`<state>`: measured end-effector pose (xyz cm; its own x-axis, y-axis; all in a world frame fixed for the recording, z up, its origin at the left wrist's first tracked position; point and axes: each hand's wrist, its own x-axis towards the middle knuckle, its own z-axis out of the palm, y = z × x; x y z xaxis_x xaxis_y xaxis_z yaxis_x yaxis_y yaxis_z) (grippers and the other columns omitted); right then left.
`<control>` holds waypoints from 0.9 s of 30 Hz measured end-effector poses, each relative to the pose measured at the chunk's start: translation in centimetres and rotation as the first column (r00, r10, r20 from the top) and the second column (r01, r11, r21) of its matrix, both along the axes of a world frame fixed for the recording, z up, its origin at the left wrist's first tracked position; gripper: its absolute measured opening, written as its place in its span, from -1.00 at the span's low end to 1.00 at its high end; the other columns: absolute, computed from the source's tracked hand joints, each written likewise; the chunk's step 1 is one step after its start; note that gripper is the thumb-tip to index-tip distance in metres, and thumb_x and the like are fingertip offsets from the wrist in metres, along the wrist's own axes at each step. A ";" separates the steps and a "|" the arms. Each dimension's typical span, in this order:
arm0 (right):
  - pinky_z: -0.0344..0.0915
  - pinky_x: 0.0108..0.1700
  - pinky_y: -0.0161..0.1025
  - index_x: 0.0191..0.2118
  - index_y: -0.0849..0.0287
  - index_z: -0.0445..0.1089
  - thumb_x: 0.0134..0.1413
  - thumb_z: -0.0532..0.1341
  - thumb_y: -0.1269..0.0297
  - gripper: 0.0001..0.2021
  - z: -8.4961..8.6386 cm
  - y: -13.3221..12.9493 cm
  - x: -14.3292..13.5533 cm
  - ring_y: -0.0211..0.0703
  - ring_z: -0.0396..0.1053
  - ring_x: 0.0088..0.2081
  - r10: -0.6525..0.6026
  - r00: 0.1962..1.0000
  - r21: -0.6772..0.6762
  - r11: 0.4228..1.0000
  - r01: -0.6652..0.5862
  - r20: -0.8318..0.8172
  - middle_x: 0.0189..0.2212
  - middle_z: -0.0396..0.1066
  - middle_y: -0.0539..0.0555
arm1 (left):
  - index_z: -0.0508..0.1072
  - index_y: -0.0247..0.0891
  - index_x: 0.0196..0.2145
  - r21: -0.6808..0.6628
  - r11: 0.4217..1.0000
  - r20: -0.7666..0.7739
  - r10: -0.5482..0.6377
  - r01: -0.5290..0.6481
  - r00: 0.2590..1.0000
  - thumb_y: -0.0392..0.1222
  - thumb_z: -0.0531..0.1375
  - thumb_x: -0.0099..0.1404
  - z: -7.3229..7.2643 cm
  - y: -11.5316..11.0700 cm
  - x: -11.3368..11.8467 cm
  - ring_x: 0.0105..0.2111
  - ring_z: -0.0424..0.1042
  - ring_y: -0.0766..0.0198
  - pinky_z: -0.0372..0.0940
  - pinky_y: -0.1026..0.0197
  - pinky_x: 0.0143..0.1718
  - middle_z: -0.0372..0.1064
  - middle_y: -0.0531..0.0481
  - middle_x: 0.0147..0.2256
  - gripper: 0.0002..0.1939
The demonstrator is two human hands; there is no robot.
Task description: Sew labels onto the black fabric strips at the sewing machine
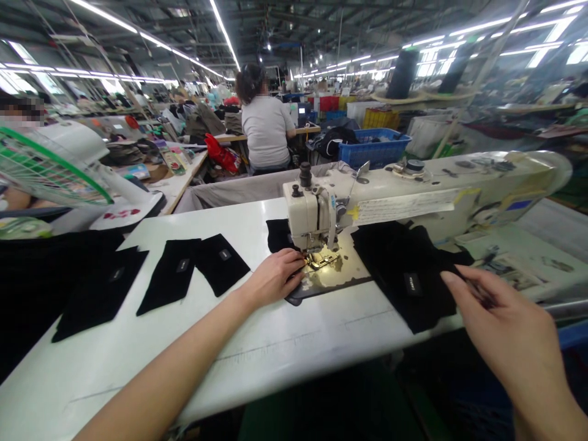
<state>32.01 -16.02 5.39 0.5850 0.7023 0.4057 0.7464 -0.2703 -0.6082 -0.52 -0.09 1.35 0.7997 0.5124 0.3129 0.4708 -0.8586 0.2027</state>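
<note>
The left hand (275, 277) lies with bent fingers at the metal plate (350, 271), under the head of the machine (404, 184); I cannot tell whether its fingertips grip anything. At its 3 o'clock, the right hand (509, 318) pinches the edge of the black cloth (390, 260) — a small label (412, 285) faces up on it. At the left hand's 12 o'clock, a black scrap (277, 234) shows partly behind the machine's head. At 9 o'clock, three labelled patches (172, 282) lie on the white table (275, 346), near a dark pile (27, 288). Farther out are a fan (80, 150) at 10, a person in a grey shirt (266, 131) at 12 and a blue crate (374, 150) at 1.
</note>
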 end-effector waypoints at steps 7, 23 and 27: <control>0.22 -0.47 -0.28 -0.18 0.09 0.50 0.02 0.33 -0.18 -0.56 0.5 -0.6 -1.5 -0.20 0.26 -0.57 0.129 0.918 0.086 0.991 -0.104 -0.374 -0.65 0.30 -0.08 | 0.48 -0.31 0.04 -0.004 0.999 0.056 0.045 -0.045 0.997 -0.20 0.06 0.47 -0.8 0.2 -0.2 0.06 0.39 0.02 0.36 -0.08 0.13 0.41 -0.24 0.02 -0.69; -0.08 -0.66 -0.45 -0.19 0.12 0.38 -0.13 0.46 -0.09 -0.51 -1.8 -2.3 -9.1 -0.46 -0.03 -0.67 0.225 0.267 0.116 0.922 -0.370 -0.937 -0.42 0.50 0.01 | 0.45 -0.29 0.14 -0.058 0.951 -0.071 0.299 -0.303 0.952 -0.06 0.07 0.46 -0.9 -3.8 -9.6 0.27 0.24 -0.08 0.20 -0.21 0.27 0.33 -0.24 0.20 -0.59; 0.00 -0.66 -0.44 -0.24 0.12 0.40 -0.13 0.45 -0.11 -0.54 -2.3 -2.7 -10.5 -0.45 0.02 -0.66 0.178 0.258 0.065 0.916 -0.396 -0.950 -0.41 0.51 0.02 | 0.50 -0.28 0.05 -0.173 0.902 0.006 0.402 -0.395 0.916 0.05 0.15 0.40 0.9 -6.2 -9.9 0.23 0.27 -0.12 0.05 -0.33 0.31 0.38 -0.25 0.15 -0.58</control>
